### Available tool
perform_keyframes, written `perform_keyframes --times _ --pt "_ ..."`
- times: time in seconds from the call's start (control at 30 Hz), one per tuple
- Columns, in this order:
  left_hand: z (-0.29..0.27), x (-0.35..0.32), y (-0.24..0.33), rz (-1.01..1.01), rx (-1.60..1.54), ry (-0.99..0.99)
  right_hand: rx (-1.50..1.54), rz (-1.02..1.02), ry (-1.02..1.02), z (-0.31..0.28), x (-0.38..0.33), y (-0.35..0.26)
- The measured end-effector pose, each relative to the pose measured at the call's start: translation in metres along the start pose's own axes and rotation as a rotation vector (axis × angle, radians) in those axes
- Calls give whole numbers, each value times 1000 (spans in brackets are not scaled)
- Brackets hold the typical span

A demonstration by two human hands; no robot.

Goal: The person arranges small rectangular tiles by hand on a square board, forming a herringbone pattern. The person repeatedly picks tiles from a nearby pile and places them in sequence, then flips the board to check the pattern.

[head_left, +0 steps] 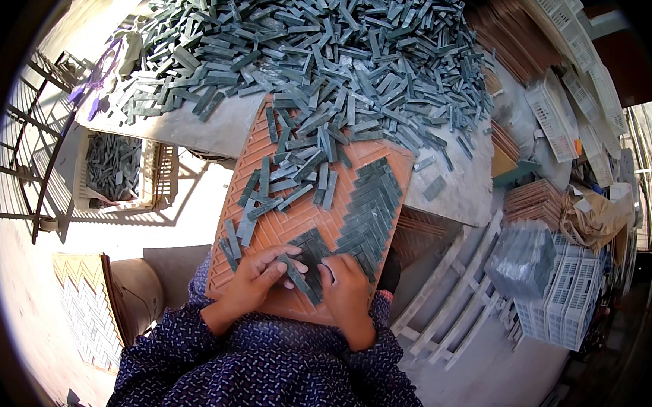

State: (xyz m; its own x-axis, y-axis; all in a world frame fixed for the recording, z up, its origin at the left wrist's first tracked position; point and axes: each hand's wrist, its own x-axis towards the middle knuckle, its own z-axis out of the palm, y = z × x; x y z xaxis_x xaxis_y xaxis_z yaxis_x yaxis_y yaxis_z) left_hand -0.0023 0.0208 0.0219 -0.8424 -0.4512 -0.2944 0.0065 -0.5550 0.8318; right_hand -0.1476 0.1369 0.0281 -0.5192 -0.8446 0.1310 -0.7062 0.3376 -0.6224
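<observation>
hand-laying in herringbone

left hand (258,275) pinches a grey-green strip (295,275) over the grooved orange tray (291,221); right hand (347,290) curls at the laid rows (374,206), grip on anything: can't tell. best practice, i'd judge: match the groove's slant, seat flat, butt ends snug. right fingertips hidden; loose strips (264,176) cover some grooves.

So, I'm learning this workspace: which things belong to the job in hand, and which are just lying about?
Seem to belong:
orange grooved tray
dark strip in the left hand
loose strip pile

Seem just lying about:
crumpled brown paper
white crates at right
plastic-wrapped bundle
</observation>
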Motion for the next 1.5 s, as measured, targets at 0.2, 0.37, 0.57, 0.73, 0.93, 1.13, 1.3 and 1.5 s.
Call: perform_keyframes --times 0.2,0.37,0.57,0.73,0.93,1.13,1.3,1.5 --pt "-8 -2 -9 65 -112 56 79 -151 57 -6 25 -3" --pt "-9 -4 3 90 -52 90 34 -237 -24 6 45 6" --pt "-14 -4 -1 115 -128 99 50 -181 -143 -1 52 4" --pt "-7 -6 2 41 -125 109 368 40 -166 -16 32 -13" --pt "-2 -4 1 -24 -254 73 589 231 -217 -5 8 -28" --pt "0 -3 -6 2 -129 33 444 -47 -46 -8 3 -22" --pt "2 -1 -9 28 -83 16 372 -92 19 -14 -3 -28" --pt "-7 -4 -12 42 58 -30 518 -84 -135 -14 3 -18"
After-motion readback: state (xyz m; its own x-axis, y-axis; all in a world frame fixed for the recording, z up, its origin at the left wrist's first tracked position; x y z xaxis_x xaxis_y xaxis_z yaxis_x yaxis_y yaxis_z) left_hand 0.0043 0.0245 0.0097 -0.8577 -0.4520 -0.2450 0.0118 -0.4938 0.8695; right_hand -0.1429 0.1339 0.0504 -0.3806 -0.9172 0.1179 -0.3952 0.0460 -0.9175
